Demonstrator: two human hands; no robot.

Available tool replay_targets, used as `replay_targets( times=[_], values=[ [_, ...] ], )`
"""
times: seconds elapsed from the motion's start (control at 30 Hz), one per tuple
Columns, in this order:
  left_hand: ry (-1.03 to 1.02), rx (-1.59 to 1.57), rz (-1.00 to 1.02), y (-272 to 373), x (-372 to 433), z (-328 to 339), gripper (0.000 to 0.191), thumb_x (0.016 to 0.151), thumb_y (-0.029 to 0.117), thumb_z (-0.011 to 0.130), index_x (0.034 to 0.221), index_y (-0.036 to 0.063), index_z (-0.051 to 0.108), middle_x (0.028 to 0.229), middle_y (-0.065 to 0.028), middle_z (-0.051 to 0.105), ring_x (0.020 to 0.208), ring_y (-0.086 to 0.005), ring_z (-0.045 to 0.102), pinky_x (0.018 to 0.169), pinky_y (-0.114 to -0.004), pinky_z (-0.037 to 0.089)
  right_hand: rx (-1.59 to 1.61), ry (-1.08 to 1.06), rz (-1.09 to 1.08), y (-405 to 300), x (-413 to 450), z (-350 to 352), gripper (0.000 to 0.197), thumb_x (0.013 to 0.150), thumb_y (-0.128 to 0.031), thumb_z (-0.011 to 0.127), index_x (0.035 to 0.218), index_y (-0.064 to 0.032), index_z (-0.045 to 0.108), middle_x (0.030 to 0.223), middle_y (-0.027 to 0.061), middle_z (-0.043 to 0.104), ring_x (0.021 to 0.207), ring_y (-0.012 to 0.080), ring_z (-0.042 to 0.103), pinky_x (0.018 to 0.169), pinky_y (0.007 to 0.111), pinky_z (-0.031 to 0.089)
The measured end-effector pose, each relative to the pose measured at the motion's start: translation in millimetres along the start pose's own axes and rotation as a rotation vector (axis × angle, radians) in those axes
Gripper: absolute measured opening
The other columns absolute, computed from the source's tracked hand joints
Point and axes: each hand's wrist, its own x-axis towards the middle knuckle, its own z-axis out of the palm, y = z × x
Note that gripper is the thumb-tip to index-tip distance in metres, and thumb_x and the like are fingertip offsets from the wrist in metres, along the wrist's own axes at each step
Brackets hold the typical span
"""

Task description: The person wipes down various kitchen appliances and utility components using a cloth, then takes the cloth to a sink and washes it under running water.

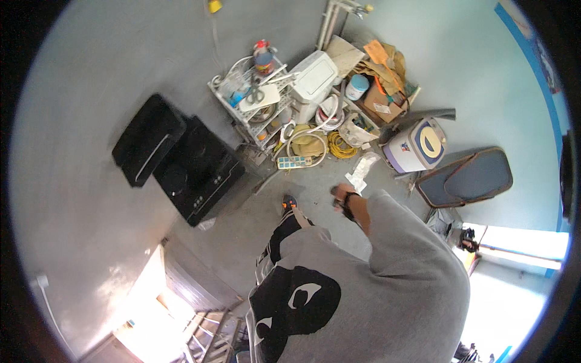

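My right hand point(343, 196) hangs over the grey concrete floor, a black band around its wrist. Something dark shows at its fingers, too blurred to tell whether it is held. Just beyond the hand, a crumpled whitish piece point(363, 168) lies on the floor. My left hand is out of view. Ahead stand a white shelf rack point(249, 120) and a white lidded bin point(314, 75). On the rack's top, a pair of scissors point(255, 94) lies over a white board. A power strip point(294, 162) and a coiled yellow cable point(341, 146) rest on the floor.
To the left stands a black stove point(199, 174) with a raised lid. A small white and purple washing machine point(415, 147) and a folded dark panel point(467, 179) line the right wall. A cardboard box point(381, 102) sits at the back. Behind me is a ladder point(206, 333).
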Motion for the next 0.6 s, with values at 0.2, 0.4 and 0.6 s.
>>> replay_targets(
  times=[0.2, 0.4, 0.6],
  values=[
    [-0.139, -0.138, 0.023, -50, 16, 15, 0.029, 0.101, 0.03, 0.048, 0.116, 0.006, 0.054, 0.084, -0.0129, 0.071, 0.065, -0.0224, 0.068, 0.051, -0.034, 0.053, -0.267, 0.091, 0.039, 253, -16, 55, 0.034, 0.089, -0.027, 0.056, 0.11, -0.0027, 0.067, 0.097, 0.0179, 0.072, 0.094, 0.0314, 0.07, 0.076, 0.045, 0.056],
    [-0.198, -0.546, -0.101, -108, 26, -12, 0.021, 0.099, 0.025, 0.055, 0.105, 0.0052, 0.06, 0.082, -0.0109, 0.07, 0.063, -0.0219, 0.067, 0.048, -0.036, 0.053, 0.229, 0.166, 0.041, 176, -121, 59, 0.039, 0.077, -0.023, 0.067, 0.107, 0.0019, 0.069, 0.102, 0.0192, 0.072, 0.098, 0.0318, 0.068, 0.084, 0.042, 0.052],
    [-0.267, -0.236, 0.122, -131, 85, -30, 0.025, 0.093, 0.026, 0.061, 0.112, 0.0096, 0.064, 0.1, -0.013, 0.068, 0.082, -0.0262, 0.067, 0.071, -0.043, 0.055, 0.342, 0.333, -0.291, 122, -163, 32, 0.042, 0.082, -0.021, 0.063, 0.112, 0.0087, 0.063, 0.103, 0.0164, 0.069, 0.092, 0.0229, 0.064, 0.08, 0.037, 0.051]
  ],
)
